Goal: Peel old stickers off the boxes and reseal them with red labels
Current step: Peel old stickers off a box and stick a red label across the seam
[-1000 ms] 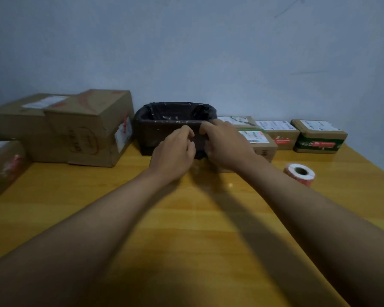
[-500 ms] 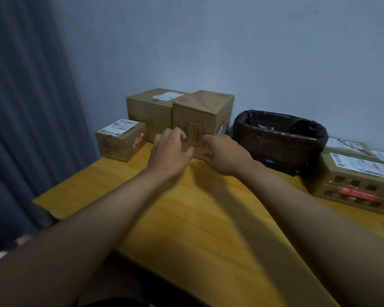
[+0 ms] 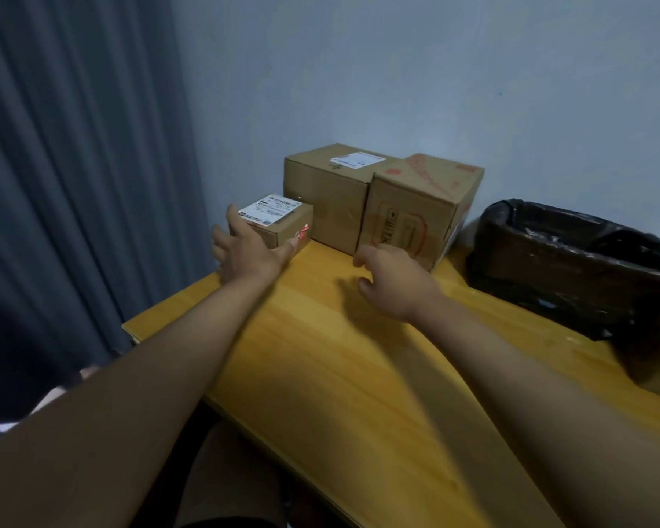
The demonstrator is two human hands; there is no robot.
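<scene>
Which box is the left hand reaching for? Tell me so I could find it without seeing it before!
Start at the yellow wooden table, at its far corner by the dark curtain. Three cardboard boxes sit there, and the small box is nearest the curtain, just beyond the open left hand. It is much shorter than its two neighbours, with a white label on top.

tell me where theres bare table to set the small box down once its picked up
Bare wood runs across the table between the two forearms, from the near edge up to the left hand and right hand. The far edge is crowded: small box, two larger boxes, then the black-lined bin.
</scene>
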